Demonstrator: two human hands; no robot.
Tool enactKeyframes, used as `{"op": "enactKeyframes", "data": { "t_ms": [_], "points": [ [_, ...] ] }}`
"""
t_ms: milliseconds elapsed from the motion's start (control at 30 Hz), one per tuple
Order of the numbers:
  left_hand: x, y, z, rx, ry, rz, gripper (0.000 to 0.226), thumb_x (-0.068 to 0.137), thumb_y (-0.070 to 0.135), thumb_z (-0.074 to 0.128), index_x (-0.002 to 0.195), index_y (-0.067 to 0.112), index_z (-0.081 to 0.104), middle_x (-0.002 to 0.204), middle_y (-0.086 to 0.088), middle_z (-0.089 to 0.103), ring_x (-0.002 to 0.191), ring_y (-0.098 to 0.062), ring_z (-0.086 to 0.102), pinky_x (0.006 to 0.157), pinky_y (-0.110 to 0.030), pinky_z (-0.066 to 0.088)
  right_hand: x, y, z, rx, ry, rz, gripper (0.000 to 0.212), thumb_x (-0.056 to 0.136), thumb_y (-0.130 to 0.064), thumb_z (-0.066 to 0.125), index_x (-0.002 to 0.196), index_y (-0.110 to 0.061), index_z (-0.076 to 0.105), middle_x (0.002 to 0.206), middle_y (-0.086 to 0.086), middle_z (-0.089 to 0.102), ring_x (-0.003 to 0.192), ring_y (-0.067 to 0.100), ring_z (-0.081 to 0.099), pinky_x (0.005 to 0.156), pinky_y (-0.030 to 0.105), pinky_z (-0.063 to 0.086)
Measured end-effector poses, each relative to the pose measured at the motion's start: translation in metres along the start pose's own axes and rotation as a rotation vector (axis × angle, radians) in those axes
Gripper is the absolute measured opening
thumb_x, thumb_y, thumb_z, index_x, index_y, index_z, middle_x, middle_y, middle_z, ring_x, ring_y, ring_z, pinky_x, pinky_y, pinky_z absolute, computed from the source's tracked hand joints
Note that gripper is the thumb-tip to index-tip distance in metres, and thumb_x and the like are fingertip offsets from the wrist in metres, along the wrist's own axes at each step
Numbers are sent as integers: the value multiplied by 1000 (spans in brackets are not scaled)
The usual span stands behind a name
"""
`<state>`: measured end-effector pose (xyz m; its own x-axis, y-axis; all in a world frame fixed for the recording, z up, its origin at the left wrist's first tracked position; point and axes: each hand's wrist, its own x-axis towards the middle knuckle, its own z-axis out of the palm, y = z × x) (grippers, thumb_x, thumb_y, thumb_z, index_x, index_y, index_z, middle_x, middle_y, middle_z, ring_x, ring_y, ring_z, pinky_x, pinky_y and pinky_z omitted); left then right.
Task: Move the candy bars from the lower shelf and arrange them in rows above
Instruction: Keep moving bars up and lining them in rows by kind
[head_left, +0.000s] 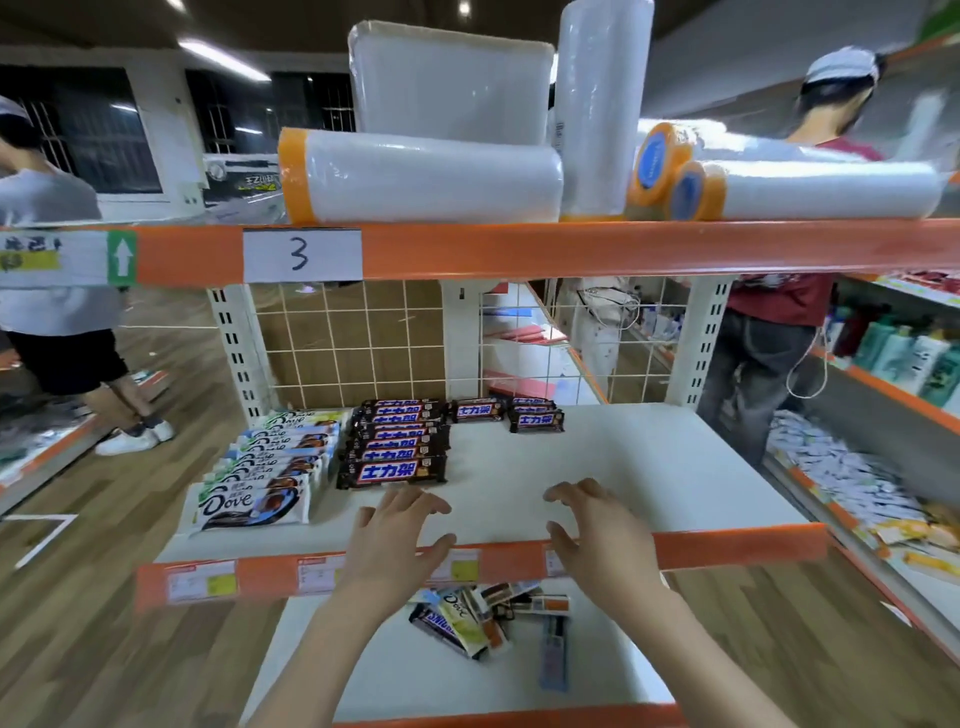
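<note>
Hovered with left hand (397, 525) and right hand (597, 525) empty, fingers spread, near the Snickers row (395, 441); risked nudging its near bar (390, 472) askew when reaching down for the loose pile (488, 613).

Glossy foil-wrapped dark candy bars (392, 472) lie on the matt white shelf board (649, 467); clear shiny plastic film covers the white rolls (426, 176), upper centre.

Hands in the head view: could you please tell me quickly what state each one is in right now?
Left hand: open, fingers spread, holding nothing.
Right hand: open, fingers loosely bent, holding nothing.
</note>
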<state>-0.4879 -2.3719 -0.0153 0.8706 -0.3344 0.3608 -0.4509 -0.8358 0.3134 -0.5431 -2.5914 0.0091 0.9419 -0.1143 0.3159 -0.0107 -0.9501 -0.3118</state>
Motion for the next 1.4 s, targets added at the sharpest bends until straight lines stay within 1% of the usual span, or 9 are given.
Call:
{"op": "enactKeyframes", "data": {
  "t_ms": [133,233,367,467,600,900,1033,1133,1400],
  "points": [
    [-22,19,5,-68,11,0,30,85,49,46,111,38,54,114,19,50,112,-9,46,79,-29,28,-32,11,-4,78,-8,12,34,89,-25,55,122,-33,54,123,-10,53,107,17,55,76,28,44],
    [-40,34,7,-72,12,12,24,88,43,54,111,38,55,113,20,50,110,-8,46,78,-29,26,-60,19,-4,105,-11,12,31,90,-26,55,120,-32,55,119,-10,53,106,17,54,76,29,45],
    [-66,53,5,-119,-9,-22,27,86,50,51,110,38,55,112,20,50,111,-5,44,79,-28,23,-91,32,-5,167,-25,40,30,88,-26,56,117,-34,57,112,-12,52,101,13,53,67,26,42],
    [-87,64,11,-141,-50,-47,23,89,45,53,111,40,53,116,21,48,116,-5,42,83,-29,27,-113,43,-7,242,-12,78,28,88,-22,57,114,-34,59,113,-15,53,98,9,55,71,27,48],
    [-111,81,21,-138,-77,-83,24,90,43,50,114,39,50,115,23,43,117,-2,38,88,-29,27,-139,52,-13,268,-25,94,30,88,-17,55,115,-30,60,113,-12,53,104,11,53,75,31,49],
    [-145,117,38,-174,-106,-111,22,89,42,51,109,35,54,113,15,50,114,-8,42,86,-30,25,-178,61,-19,283,-76,142,31,89,-16,54,118,-27,59,114,-6,54,104,18,53,77,35,48],
    [-154,123,43,-171,-138,-119,23,89,40,52,111,33,54,114,12,51,115,-11,42,88,-34,27,-191,65,-20,285,-92,157,31,90,-16,54,120,-25,59,116,-5,54,105,17,53,81,39,48],
    [-164,126,45,-178,-144,-129,23,88,39,53,110,32,55,113,11,52,115,-11,42,85,-33,26,-199,66,-16,296,-101,167,29,90,-17,55,117,-27,59,113,-5,54,103,17,53,82,40,49],
    [-198,120,51,-204,-182,-210,25,89,39,54,112,30,56,117,8,53,114,-15,44,95,-42,33,-222,52,4,329,-139,163,29,89,-15,56,116,-24,61,113,-3,55,98,17,56,77,32,48]
  ]
}}
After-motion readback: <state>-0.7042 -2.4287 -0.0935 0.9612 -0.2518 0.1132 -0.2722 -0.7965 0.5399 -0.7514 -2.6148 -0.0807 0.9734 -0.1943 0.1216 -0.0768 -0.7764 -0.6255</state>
